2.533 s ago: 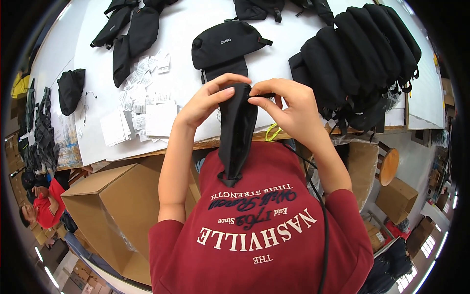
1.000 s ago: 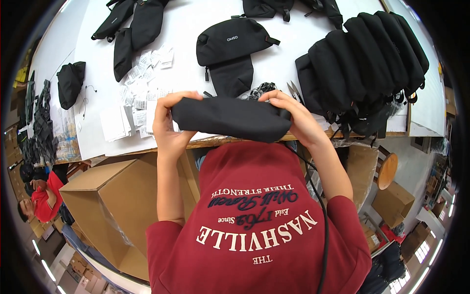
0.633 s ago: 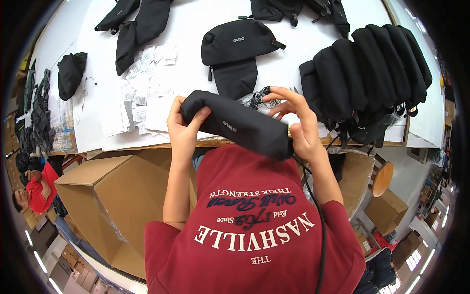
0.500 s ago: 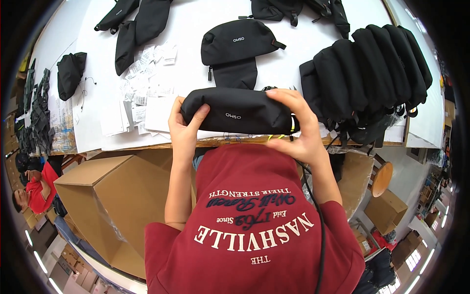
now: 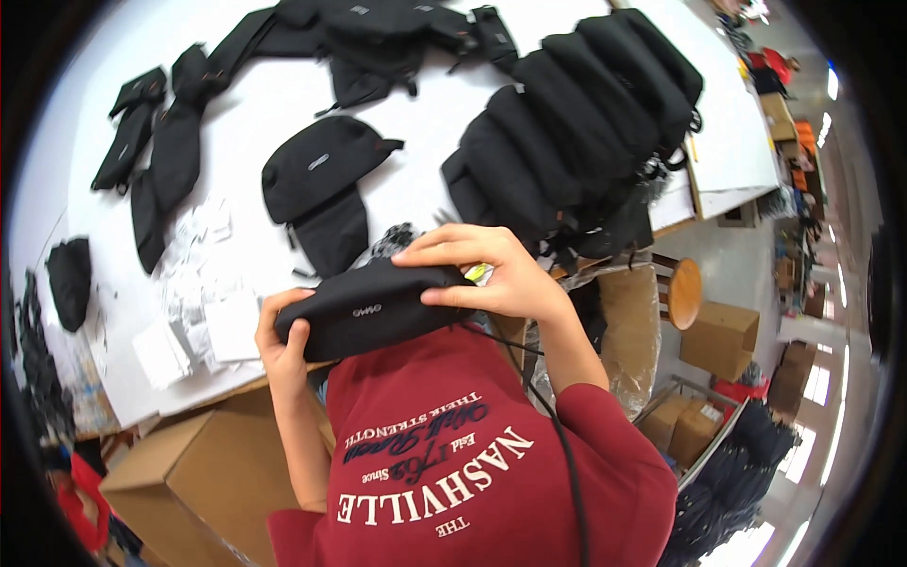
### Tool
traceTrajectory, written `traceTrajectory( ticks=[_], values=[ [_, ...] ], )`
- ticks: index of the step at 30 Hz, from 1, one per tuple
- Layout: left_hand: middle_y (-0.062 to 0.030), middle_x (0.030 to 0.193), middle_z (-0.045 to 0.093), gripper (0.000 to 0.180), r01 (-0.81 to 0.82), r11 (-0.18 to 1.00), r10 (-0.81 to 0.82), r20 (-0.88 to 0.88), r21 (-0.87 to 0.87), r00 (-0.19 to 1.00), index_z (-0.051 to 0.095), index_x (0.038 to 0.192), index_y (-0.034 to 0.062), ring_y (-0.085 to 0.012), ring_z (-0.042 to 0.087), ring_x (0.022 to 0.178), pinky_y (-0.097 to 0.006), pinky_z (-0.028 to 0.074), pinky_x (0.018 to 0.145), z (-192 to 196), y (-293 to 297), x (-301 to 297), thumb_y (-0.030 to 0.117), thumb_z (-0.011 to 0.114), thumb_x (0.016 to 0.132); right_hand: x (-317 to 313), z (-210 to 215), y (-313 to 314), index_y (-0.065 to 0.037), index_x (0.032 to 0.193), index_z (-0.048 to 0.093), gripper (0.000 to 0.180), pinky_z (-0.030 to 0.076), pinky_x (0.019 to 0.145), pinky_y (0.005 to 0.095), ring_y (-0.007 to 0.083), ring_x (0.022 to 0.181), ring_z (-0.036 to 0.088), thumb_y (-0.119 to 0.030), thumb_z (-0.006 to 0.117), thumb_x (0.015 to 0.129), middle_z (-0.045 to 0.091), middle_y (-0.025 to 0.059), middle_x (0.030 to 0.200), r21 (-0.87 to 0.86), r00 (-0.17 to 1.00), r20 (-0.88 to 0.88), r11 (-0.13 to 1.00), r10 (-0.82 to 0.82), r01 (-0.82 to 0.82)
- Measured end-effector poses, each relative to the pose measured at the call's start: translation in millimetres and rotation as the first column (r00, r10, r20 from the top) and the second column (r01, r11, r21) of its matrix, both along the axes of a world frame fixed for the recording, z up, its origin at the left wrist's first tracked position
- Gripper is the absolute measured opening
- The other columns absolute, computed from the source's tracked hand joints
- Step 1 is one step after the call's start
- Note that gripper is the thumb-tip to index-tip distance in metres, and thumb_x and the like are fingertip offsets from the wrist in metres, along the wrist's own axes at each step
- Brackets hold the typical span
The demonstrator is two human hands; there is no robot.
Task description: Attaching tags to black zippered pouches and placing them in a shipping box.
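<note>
Black pouch [image 5: 364, 326] is lying lengthwise between the person's two hands, being held at the near edge of the white tabletop [image 5: 416, 180], close in front of a maroon shirt [image 5: 605, 463]. The left hand [image 5: 282, 331] is clamping the pouch's left end, its thumb pressing on the front face (where a small pale mark is showing). The right hand [image 5: 501, 274] is gripping the other end, fingers reaching along the upper side and thumb resting on the front. Just beyond the pouch, a flapped black bag [image 5: 316, 175] is lying flat. To its right, a row of black bags [image 5: 586, 113] is leaning together; to its left, loose white tags [image 5: 194, 250] are lying scattered near some white cards [image 5: 161, 354].
</note>
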State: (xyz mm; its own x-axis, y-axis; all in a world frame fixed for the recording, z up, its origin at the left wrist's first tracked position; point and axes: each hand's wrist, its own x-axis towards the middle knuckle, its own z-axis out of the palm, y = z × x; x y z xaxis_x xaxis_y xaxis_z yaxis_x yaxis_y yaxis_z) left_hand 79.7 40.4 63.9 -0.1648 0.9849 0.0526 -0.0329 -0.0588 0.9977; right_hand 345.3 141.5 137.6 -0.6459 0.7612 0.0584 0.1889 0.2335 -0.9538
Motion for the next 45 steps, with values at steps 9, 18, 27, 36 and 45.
traceTrajectory(
  ticks=[9, 18, 27, 36, 45],
  values=[
    [-0.0163, 0.132, 0.047, 0.059, -0.323, 0.946, 0.252, -0.611, -0.006, 0.75, 0.037, 0.139, 0.0031, -0.0285, 0.046, 0.118, -0.041, 0.036, 0.1, -13, 2, -43, 0.023, 0.063, 0.09, 105, 92, 21, -0.001, 0.11, 0.067, 0.039, 0.046, 0.084, 0.0252, 0.0122, 0.1, 0.057, 0.005, 0.076, 0.072, 0.064, 0.0066, 0.114, 0.399, 0.514, -0.283, 0.388, -0.81, 0.831],
    [-0.0192, 0.153, 0.019, 0.093, -0.34, 0.919, -0.098, -0.952, -0.199, 0.292, 0.029, 0.146, 0.007, -0.0382, 0.021, 0.139, -0.051, 0.021, 0.111, -55, -23, -83, 0.04, 0.076, 0.073, 168, 104, 91, -0.023, 0.113, 0.07, 0.034, 0.044, 0.087, 0.0306, 0.0204, 0.102, 0.056, -0.013, 0.073, 0.081, 0.056, 0.0032, 0.116, 0.896, 0.528, -0.019, 0.22, -0.849, 0.386],
    [-0.0257, 0.148, 0.027, 0.093, -0.371, 0.92, -0.016, -0.958, -0.126, 0.286, 0.029, 0.146, 0.0087, -0.0416, 0.029, 0.134, -0.051, 0.024, 0.109, -52, -31, -85, 0.043, 0.075, 0.073, 123, 102, 65, -0.008, 0.126, 0.056, 0.05, 0.039, 0.097, 0.0337, 0.0222, 0.11, 0.053, -0.019, 0.074, 0.081, 0.057, 0.0082, 0.124, 0.957, 0.579, -0.139, 0.04, -0.803, 0.286],
    [-0.023, 0.147, 0.029, 0.089, -0.4, 0.904, -0.012, -0.943, -0.152, 0.332, 0.028, 0.146, 0.01, -0.0411, 0.03, 0.134, -0.05, 0.025, 0.109, -29, -21, -74, 0.043, 0.074, 0.076, 7, -66, 12, -0.013, 0.092, 0.069, 0.011, 0.047, 0.056, 0.0307, 0.0202, 0.059, 0.061, -0.018, 0.069, 0.082, 0.058, 0.0053, 0.068, 0.389, 0.824, 0.507, 0.92, -0.252, 0.042],
    [-0.0184, 0.147, 0.031, 0.084, -0.371, 0.925, 0.254, -0.865, 0.086, 0.433, 0.033, 0.142, 0.0089, -0.036, 0.03, 0.135, -0.048, 0.025, 0.109, -9, -11, -52, 0.033, 0.077, 0.076, 0, -89, 14, -0.01, 0.084, 0.065, 0.01, 0.047, 0.055, 0.0324, 0.0216, 0.057, 0.06, -0.019, 0.069, 0.08, 0.061, 0.0047, 0.065, 0.292, 0.793, 0.539, 0.946, -0.284, 0.141]
  ],
)
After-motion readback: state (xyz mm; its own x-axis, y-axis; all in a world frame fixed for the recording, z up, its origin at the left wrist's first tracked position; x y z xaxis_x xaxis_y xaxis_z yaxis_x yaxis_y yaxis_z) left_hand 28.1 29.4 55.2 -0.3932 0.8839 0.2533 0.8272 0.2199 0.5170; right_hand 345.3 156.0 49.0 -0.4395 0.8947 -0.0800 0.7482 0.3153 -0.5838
